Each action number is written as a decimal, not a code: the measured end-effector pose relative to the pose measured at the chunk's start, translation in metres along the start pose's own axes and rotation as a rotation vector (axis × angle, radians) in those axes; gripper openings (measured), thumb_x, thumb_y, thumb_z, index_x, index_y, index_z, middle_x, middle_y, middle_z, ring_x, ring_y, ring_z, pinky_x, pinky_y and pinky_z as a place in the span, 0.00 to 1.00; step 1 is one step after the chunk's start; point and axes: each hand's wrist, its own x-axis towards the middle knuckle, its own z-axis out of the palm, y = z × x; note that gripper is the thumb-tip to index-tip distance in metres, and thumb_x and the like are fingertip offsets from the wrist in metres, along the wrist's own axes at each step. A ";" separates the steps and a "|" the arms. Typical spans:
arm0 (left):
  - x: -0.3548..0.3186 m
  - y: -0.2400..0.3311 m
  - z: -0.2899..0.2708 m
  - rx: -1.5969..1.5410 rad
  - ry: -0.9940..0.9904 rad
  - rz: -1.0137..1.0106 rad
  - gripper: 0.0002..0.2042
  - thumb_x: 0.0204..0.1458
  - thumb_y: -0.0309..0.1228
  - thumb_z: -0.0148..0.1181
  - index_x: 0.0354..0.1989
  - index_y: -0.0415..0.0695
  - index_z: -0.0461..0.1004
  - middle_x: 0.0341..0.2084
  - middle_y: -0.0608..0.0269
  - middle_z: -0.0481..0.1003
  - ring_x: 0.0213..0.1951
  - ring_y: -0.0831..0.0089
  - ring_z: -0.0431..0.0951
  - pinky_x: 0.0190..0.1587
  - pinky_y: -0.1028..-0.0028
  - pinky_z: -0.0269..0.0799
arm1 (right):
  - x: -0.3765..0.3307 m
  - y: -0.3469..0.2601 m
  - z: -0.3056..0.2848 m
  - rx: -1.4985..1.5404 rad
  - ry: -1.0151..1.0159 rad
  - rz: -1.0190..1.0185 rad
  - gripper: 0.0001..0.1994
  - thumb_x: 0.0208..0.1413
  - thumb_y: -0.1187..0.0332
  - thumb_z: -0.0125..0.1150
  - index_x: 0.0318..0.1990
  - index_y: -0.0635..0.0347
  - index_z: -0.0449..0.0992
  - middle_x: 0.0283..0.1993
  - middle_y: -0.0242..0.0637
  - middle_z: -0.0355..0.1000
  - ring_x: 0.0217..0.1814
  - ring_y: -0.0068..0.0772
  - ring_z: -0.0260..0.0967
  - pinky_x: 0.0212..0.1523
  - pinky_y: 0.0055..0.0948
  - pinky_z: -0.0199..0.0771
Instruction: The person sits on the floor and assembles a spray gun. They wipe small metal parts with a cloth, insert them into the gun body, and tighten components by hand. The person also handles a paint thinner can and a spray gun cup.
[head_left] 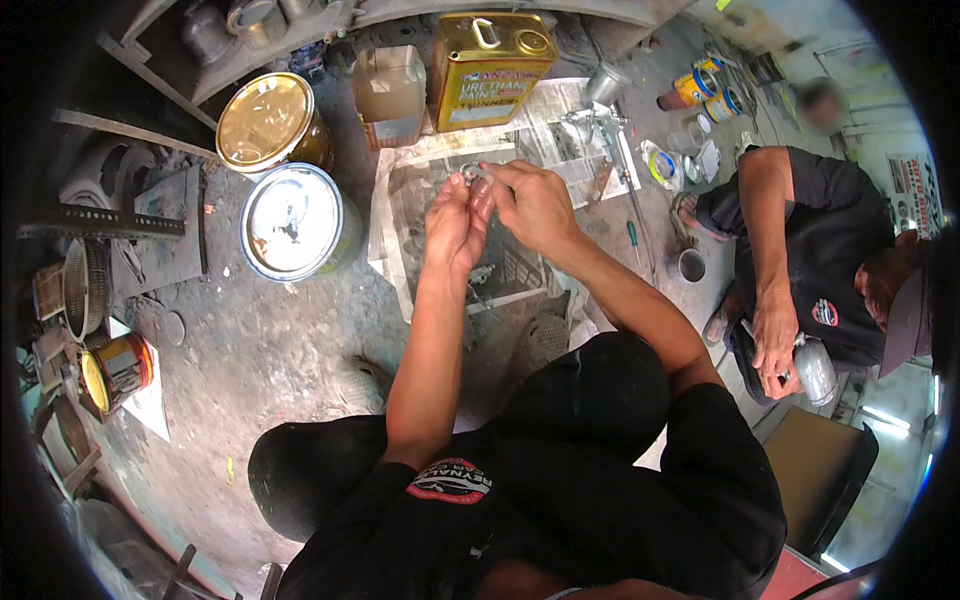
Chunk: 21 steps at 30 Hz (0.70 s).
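Both hands are up over the newspaper (pixel 440 165), and they meet at one small silvery metal part (pixel 472 172), pinched right where the fingertips come together. The left hand (pixel 455 222) rises from six o'clock with its fingers pointing toward twelve, and its thumb and forefinger close on the part from beneath. The right hand (pixel 535 205) comes in from about four o'clock, its fingertips clenched on the same piece from the three o'clock side.

So the part sits at twelve o'clock of the left hand and at roughly ten o'clock of the right hand. Both are in contact; neither is clearly nearer. The piece is too small and too covered by fingers to read its long axis with confidence; what shows looks like a short ring or fitting lying roughly crosswise, nine to three. Which end points where, I cannot tell.

Around them: a silver-lidded can (pixel 292 222) lies at nine o'clock of the hands, a gold-lidded can (pixel 268 120) at ten, and a yellow rectangular tin (pixel 485 65) at twelve. A spray gun (pixel 600 125) rests at about two o'clock on the paper. At three o'clock a seated person (pixel 800 250) holds a metal cup (pixel 815 368).
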 end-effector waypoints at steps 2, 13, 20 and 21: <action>0.002 0.002 -0.005 0.026 -0.035 -0.012 0.10 0.68 0.34 0.48 0.44 0.41 0.72 0.40 0.59 0.77 0.35 0.72 0.78 0.37 0.74 0.81 | 0.003 0.001 -0.003 -0.020 -0.022 0.004 0.11 0.52 0.70 0.59 0.40 0.64 0.81 0.37 0.48 0.77 0.37 0.53 0.76 0.40 0.46 0.77; 0.070 0.047 -0.086 0.091 -0.004 -0.023 0.25 0.59 0.26 0.56 0.64 0.31 0.61 0.65 0.53 0.65 0.67 0.56 0.63 0.70 0.57 0.61 | -0.080 -0.040 -0.153 0.271 0.052 -0.123 0.16 0.50 0.60 0.70 0.40 0.60 0.77 0.30 0.44 0.74 0.33 0.46 0.76 0.35 0.42 0.74; 0.059 0.013 -0.038 0.110 0.030 -0.126 0.22 0.61 0.25 0.51 0.63 0.30 0.62 0.62 0.51 0.68 0.65 0.56 0.66 0.68 0.54 0.64 | -0.287 -0.062 -0.213 -0.310 0.935 0.703 0.19 0.57 0.74 0.64 0.56 0.63 0.73 0.18 0.29 0.68 0.18 0.15 0.62 0.22 0.22 0.65; 0.064 0.008 -0.041 0.120 0.006 -0.150 0.22 0.62 0.25 0.51 0.63 0.30 0.62 0.62 0.50 0.69 0.65 0.56 0.66 0.67 0.54 0.64 | -0.311 -0.053 -0.223 -0.453 1.054 0.810 0.17 0.63 0.70 0.57 0.58 0.63 0.72 0.18 0.27 0.66 0.20 0.15 0.60 0.23 0.22 0.63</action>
